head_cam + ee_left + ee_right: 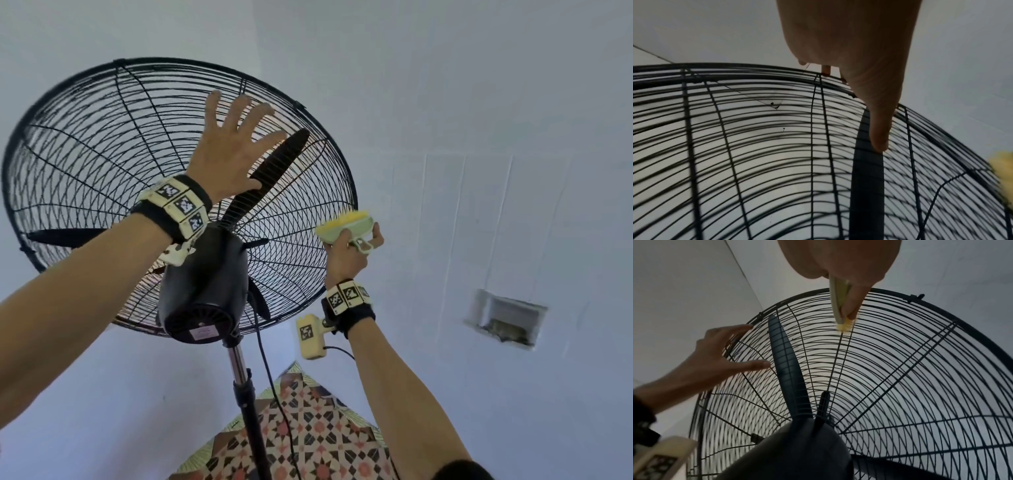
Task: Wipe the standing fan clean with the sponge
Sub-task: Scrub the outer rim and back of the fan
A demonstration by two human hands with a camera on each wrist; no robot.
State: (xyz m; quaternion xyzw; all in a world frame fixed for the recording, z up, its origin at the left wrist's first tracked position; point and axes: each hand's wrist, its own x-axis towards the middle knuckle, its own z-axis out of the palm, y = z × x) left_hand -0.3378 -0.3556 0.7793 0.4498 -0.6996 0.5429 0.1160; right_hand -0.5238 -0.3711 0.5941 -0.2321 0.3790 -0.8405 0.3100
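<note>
Overhead, the left hand point(227, 154) is spread flat with straight fingers against the back of the wire cage point(85, 144) of the standing fan point(205, 291), grasping nothing; its fingertips point(826, 71) reach the cage's upper rim, and the thumb point(878, 138) lies along the wires just beside a dark blade point(867, 186) inside. Below that wrist sits the black motor housing point(202, 294), and under it the chrome-and-black pole point(245, 387) with a black cord point(270, 370) hanging alongside. To the other side, the right hand point(347, 251) is clenched around the sponge point(344, 224), a yellow pad in a pale green holder with a loop handle; fingers curl round the holder and the yellow face points up toward the cage's outer edge. In the right wrist view the yellow pad point(843, 327) meets or nearly meets the wires of the cage; which of the two cannot be told. Both wrists carry black straps with marker tiles point(178, 202). Beyond the right forearm a small recessed box point(507, 322) is set into the pale wall point(479, 102), and a patterned cloth point(308, 428) lies below the pole.
</note>
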